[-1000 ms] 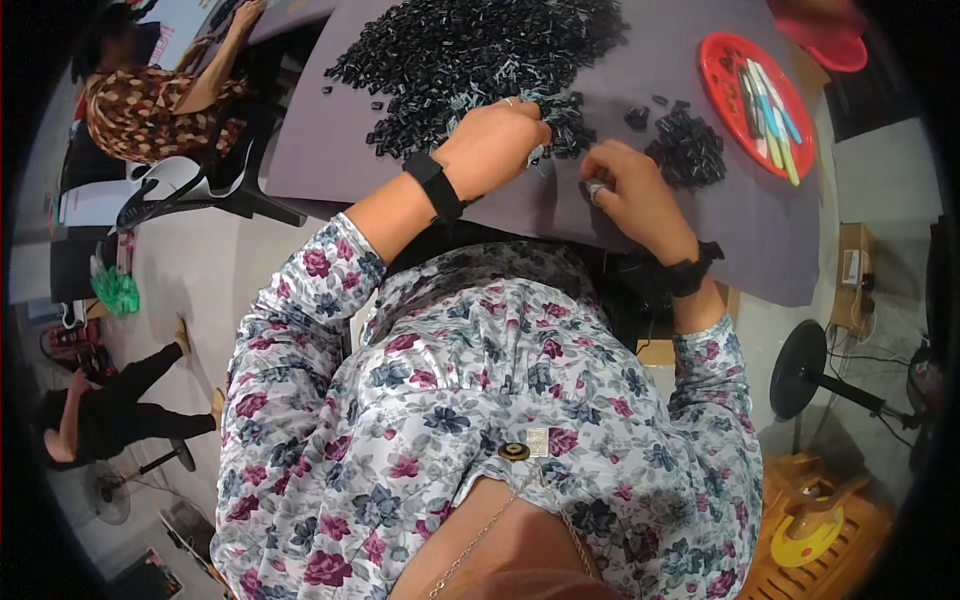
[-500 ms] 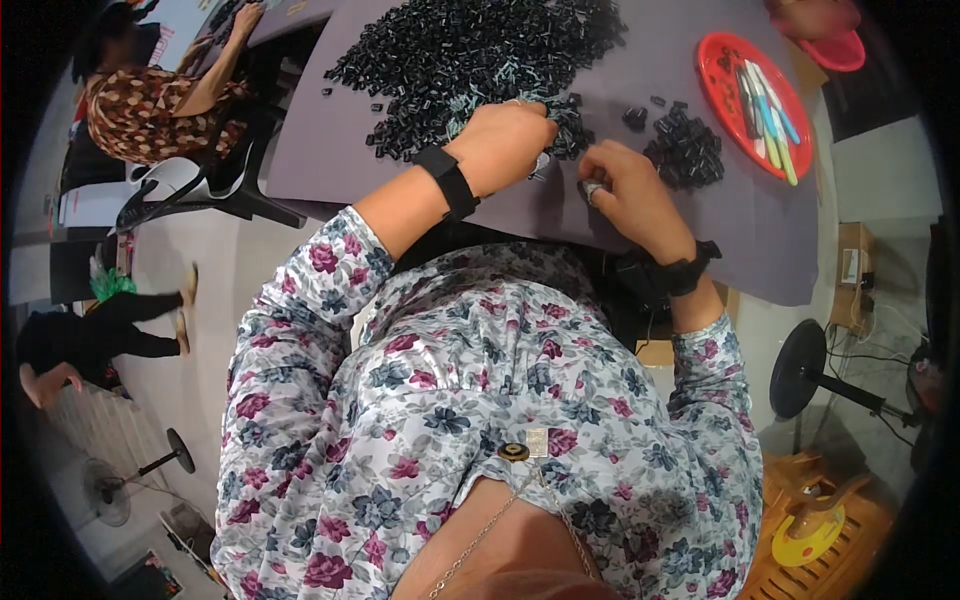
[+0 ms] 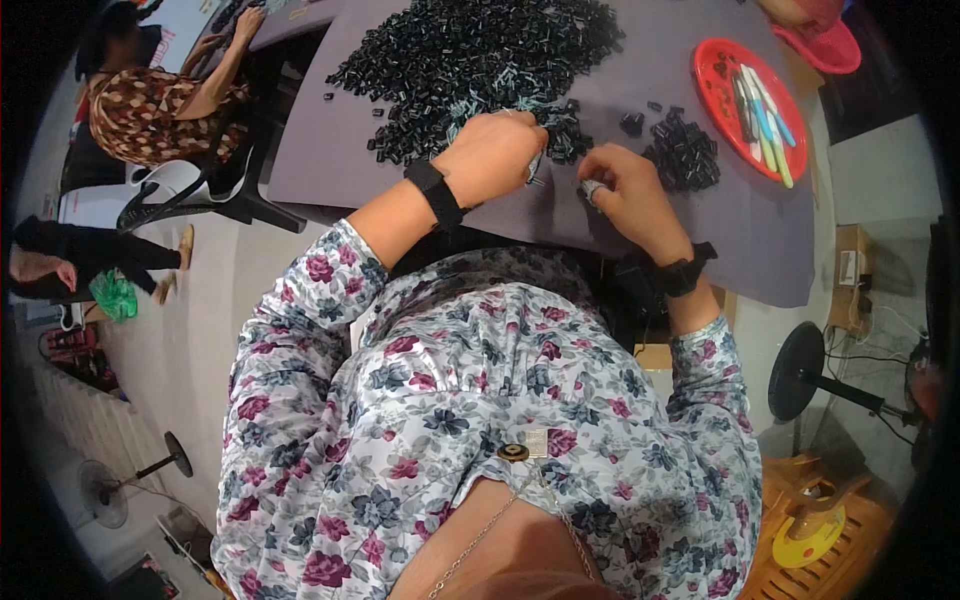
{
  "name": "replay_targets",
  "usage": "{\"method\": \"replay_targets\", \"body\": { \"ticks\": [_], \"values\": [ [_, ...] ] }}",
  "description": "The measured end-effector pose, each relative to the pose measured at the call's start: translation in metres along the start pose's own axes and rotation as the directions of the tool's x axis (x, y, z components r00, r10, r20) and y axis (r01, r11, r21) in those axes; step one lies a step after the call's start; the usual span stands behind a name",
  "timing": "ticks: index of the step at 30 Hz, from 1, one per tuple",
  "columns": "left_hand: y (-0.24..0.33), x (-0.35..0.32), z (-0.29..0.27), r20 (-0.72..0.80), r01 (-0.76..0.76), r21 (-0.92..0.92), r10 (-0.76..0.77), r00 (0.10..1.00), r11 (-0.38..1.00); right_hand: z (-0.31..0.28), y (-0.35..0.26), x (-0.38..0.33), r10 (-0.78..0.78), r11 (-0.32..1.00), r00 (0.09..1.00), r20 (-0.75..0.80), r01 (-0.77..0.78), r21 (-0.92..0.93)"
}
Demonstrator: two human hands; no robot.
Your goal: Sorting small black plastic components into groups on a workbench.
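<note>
A broad heap of small black plastic-looking pieces (image 3: 470, 60) covers the far middle of the table, with thin grey-green bits (image 3: 462, 112) strewn on its near edge. My left hand (image 3: 495, 152) is closed at that edge, back of the hand up. Something small and greyish (image 3: 536, 170) shows below its fingertips; what it is cannot be made out. My right hand (image 3: 630, 190) is just to the right, fingers curled toward the thumb. A pale wrap or band (image 3: 592, 188) is on one finger or thumb; anything pinched there is hidden. Beyond it lies a smaller pile of black pieces (image 3: 682, 150).
A red plate (image 3: 712, 62) with several slim white, blue and green-handled tools (image 3: 768, 125) lies on the grey-purple tabletop (image 3: 740, 240). A pink basin (image 3: 835, 48) is at far right. Another person (image 3: 165, 110) sits at far left. Fans (image 3: 798, 370) stand on both sides.
My left hand has shifted slightly left and down; the greyish bit below its fingers is turned differently. My right hand is almost unmoved. A person walking at the left has moved up the picture.
</note>
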State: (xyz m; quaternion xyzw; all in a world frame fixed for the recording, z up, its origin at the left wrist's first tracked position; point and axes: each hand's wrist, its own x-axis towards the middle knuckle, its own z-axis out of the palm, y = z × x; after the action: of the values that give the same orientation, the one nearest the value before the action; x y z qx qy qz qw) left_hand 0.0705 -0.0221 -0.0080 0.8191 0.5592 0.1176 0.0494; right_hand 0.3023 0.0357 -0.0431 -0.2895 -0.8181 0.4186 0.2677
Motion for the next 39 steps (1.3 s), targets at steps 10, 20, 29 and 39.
{"method": "replay_targets", "body": {
  "ticks": [10,20,29,39],
  "values": [
    [0.004,-0.014,-0.020,0.273,0.312,-0.947,-0.314,0.909,0.081,0.014,-0.025,0.011,0.048,0.829,0.993,-0.112,0.023,0.559],
    [-0.004,-0.025,-0.001,0.311,0.318,-0.947,-0.326,0.893,-0.032,0.028,-0.026,0.018,0.056,0.803,0.985,-0.162,0.052,0.594],
    [-0.002,-0.024,0.004,0.322,0.263,-0.944,-0.386,0.865,-0.198,0.030,-0.030,0.019,0.038,0.872,0.976,-0.215,0.073,0.484],
    [0.011,-0.027,0.006,0.219,0.305,-0.926,-0.342,0.914,0.221,0.032,-0.029,0.021,0.026,0.869,0.980,-0.195,0.074,0.490]
  ]
}}
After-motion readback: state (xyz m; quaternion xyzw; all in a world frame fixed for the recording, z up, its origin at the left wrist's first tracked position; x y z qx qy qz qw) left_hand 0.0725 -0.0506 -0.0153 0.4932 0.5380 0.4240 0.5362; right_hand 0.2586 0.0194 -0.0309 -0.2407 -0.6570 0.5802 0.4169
